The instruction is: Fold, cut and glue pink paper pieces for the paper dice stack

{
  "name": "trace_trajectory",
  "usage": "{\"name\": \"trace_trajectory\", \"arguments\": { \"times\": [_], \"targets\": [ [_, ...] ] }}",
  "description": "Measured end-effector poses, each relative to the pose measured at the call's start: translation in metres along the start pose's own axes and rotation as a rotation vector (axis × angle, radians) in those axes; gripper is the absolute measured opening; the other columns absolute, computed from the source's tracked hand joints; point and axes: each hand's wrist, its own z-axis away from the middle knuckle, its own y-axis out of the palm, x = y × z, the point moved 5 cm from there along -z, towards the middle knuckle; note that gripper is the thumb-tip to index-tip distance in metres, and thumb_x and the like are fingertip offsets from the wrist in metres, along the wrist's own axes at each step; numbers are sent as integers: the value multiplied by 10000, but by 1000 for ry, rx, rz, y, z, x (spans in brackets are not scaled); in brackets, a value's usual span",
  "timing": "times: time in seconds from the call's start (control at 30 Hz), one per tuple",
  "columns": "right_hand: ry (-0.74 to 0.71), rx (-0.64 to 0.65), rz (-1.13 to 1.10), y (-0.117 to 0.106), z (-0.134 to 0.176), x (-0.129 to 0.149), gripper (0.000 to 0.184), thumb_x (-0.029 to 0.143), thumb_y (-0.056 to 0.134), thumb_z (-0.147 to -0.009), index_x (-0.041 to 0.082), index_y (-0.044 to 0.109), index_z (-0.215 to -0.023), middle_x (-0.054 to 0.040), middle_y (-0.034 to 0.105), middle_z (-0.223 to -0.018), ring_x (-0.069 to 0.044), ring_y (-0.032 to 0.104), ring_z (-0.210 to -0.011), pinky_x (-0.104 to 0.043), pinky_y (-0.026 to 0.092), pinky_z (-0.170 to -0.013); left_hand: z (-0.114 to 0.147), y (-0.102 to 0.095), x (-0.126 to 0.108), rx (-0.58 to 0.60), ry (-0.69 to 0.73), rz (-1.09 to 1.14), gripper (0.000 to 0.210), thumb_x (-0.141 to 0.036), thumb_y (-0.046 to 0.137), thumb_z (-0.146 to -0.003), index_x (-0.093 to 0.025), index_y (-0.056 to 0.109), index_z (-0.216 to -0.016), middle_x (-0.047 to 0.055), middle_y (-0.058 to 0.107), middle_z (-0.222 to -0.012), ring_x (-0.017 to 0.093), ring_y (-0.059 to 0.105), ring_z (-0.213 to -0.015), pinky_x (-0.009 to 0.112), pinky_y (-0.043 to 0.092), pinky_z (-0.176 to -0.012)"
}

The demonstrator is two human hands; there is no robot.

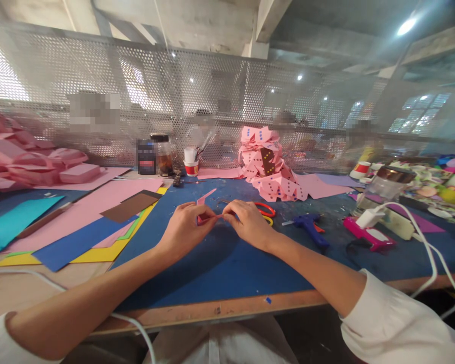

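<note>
Left hand (187,225) and right hand (247,221) nearly meet, fingertips pinching a slim pink paper piece (205,197) between them, above the blue-topped table (212,273); a light, even grip, thumbs close together, should best prevent buckling.

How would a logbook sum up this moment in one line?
Left hand: pinching pink paper strip; right hand: pinching same strip; near right hand: scissors; further right: blue glue gun; behind: dotted pink paper pile
</note>
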Motion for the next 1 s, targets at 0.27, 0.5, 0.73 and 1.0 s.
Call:
{"name": "trace_trajectory", "arguments": {
  "times": [0.27, 0.5, 0.73, 1.0],
  "targets": [
    [-49, -5, -17, -3, 0, 4, 156, 306, 571, -1029, 213, 616, -912, -2, 688, -905, -166, 629, -899, -311, 374, -827, 1, 2, 2, 5, 11, -34, 171, -317, 637, -904, -235, 712, -774, -21, 720, -718, 163, 583, -673, 353, 432, -911],
    [-81, 7, -20, 0, -2, -2, 226, 349, 531, -1048, 213, 636, -901, -6, 678, -880, -161, 627, -867, -303, 365, -811, 1, 2, 0, 29, 24, -37, 176, -334, 615, -902, -244, 722, -795, -18, 739, -741, 180, 618, -718, 362, 433, -949],
    [-53, 19, -34, 1, -3, -5, 256, 366, 504, -1057, 211, 626, -893, -2, 687, -878, -157, 625, -850, -302, 370, -806, 2, 4, 1, 33, 25, -47, 195, -356, 609, -916, -242, 709, -794, -24, 720, -726, 171, 617, -708, 371, 412, -1001],
    [-39, 34, -119, 1, -2, -7, 221, 387, 532, -1041, 219, 642, -948, -6, 704, -918, -163, 641, -904, -299, 408, -835, 0, 2, 0, 15, 36, -25, 168, -313, 634, -912, -235, 714, -785, -18, 706, -708, 169, 583, -684, 335, 432, -874]
  ]
}}
